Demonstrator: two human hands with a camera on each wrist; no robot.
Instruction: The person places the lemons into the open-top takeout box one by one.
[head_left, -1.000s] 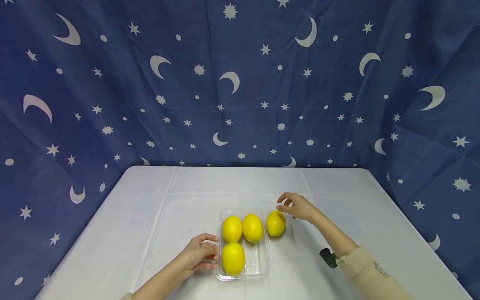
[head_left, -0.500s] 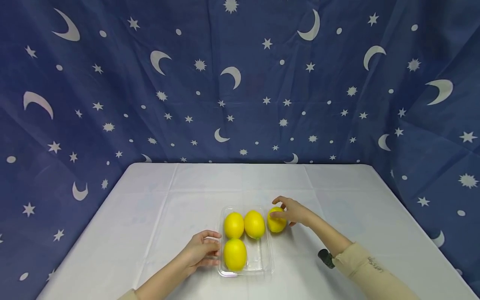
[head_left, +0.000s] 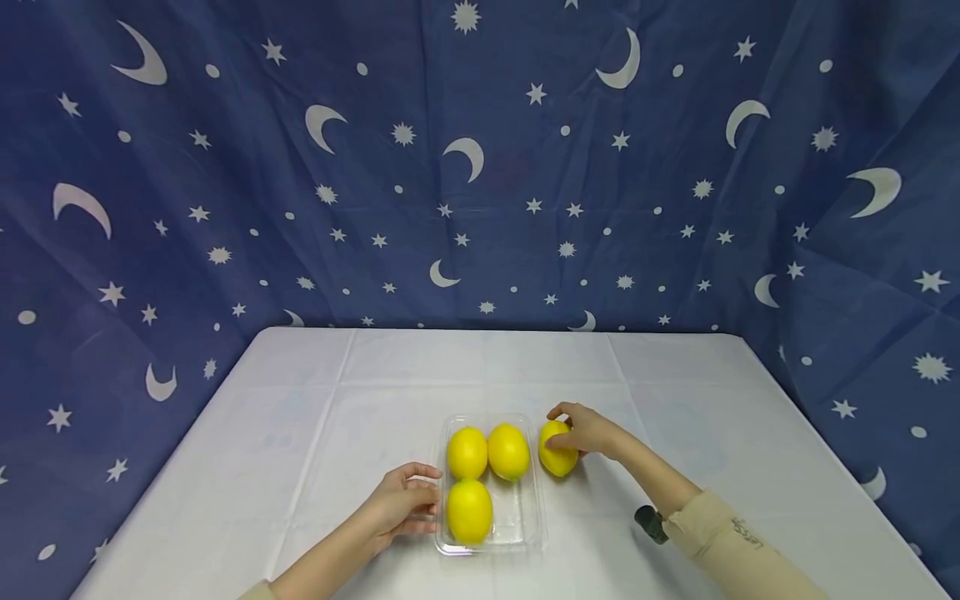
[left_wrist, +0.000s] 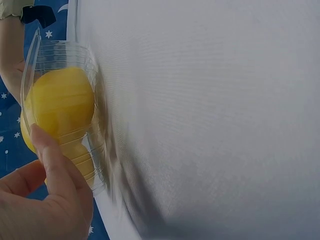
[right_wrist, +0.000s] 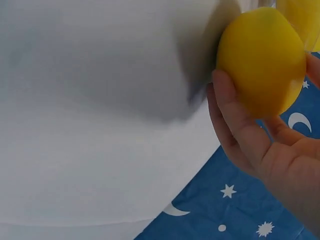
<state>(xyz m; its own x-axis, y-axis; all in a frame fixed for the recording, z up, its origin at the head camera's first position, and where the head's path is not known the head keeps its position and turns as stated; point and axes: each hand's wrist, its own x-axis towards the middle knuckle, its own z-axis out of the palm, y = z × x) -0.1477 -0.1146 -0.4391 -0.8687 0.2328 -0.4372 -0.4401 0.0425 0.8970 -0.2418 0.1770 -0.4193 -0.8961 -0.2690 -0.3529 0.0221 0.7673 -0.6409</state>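
A clear plastic container stands on the table, holding a back-left lemon, a back-right lemon and a front-left lemon. Its front-right part shows bare plastic. My left hand rests with loosely spread fingers against the container's left side; in the left wrist view a fingertip is right at the rim. Just right of the container, my right hand grips a fourth lemon, with fingers and thumb around its sides. That lemon sits low, close to the tabletop.
A white cloth covers the table. Behind and at the sides hangs a blue curtain with moons and stars. A dark strap-like device sits by the right sleeve.
My right hand has come down from above the fourth lemon and closed around it. That lemon has tilted and shifted slightly right. The left hand and the container stay in place.
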